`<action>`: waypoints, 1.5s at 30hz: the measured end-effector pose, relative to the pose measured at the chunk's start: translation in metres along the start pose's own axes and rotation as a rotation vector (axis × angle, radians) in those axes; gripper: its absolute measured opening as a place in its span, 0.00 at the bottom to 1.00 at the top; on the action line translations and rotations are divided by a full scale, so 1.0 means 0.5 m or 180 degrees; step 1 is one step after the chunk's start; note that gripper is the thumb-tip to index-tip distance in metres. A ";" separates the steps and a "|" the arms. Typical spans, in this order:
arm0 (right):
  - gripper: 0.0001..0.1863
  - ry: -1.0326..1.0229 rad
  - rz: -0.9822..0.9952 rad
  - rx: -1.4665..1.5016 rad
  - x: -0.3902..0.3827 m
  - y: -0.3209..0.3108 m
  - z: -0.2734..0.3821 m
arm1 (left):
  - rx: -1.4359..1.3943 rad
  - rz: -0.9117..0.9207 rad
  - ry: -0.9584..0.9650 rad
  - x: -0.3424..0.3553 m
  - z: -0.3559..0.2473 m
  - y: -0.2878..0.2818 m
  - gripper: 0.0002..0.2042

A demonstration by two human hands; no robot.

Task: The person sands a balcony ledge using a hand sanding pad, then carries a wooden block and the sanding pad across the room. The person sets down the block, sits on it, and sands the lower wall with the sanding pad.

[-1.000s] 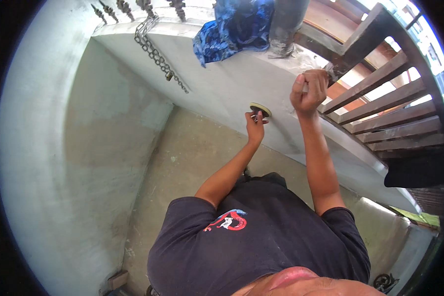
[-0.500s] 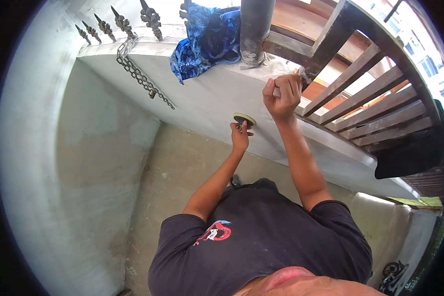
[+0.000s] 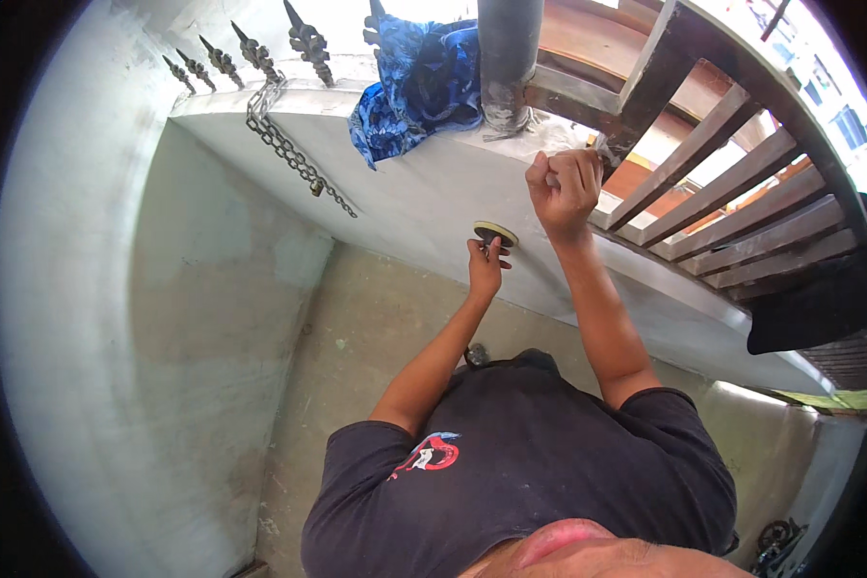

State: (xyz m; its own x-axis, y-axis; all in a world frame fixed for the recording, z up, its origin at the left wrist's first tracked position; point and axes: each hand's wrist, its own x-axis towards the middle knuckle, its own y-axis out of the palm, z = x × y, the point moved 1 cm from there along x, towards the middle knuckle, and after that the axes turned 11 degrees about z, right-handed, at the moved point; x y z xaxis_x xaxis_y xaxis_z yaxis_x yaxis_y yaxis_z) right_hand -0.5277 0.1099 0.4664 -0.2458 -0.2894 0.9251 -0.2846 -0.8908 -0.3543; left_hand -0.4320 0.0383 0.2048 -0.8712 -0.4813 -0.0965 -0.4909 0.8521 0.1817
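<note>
My left hand is closed around a round dark pad with a pale yellow rim, which looks like a sanding pad. The pad lies against the white face of a low wall. Higher and to the right, my right hand is curled into a fist at the top edge of the wall, beside the foot of a dark slatted metal railing. Its curled fingers hide whatever may be inside.
A blue patterned cloth drapes over the wall top beside a grey post. Farther left, a chain with a padlock hangs below pointed metal spikes. A dark cloth hangs at the railing's right end.
The whole view has shifted slightly, so the scene appears farther right. Against the wall, both hands and the pad keep nearly the same places.
</note>
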 end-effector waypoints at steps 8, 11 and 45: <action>0.11 0.0032 -0.0012 0.0022 0.007 -0.007 0.007 | -0.0230 -0.0115 0.0028 0.001 -0.035 0.004 0.16; 0.11 0.0067 -0.0010 0.0036 0.006 -0.008 0.007 | -0.0235 -0.0132 0.0111 -0.001 -0.066 0.011 0.16; 0.13 0.0085 0.0081 0.0021 -0.004 0.005 -0.001 | 0.0024 -0.1291 0.0451 0.043 -0.110 -0.100 0.17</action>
State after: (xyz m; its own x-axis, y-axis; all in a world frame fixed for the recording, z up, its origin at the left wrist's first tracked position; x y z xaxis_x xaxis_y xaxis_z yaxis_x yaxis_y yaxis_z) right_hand -0.5284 0.1083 0.4637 -0.2775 -0.3025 0.9119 -0.2718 -0.8856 -0.3766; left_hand -0.4259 -0.0257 0.2473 -0.5985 -0.8008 -0.0232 -0.7941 0.5891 0.1496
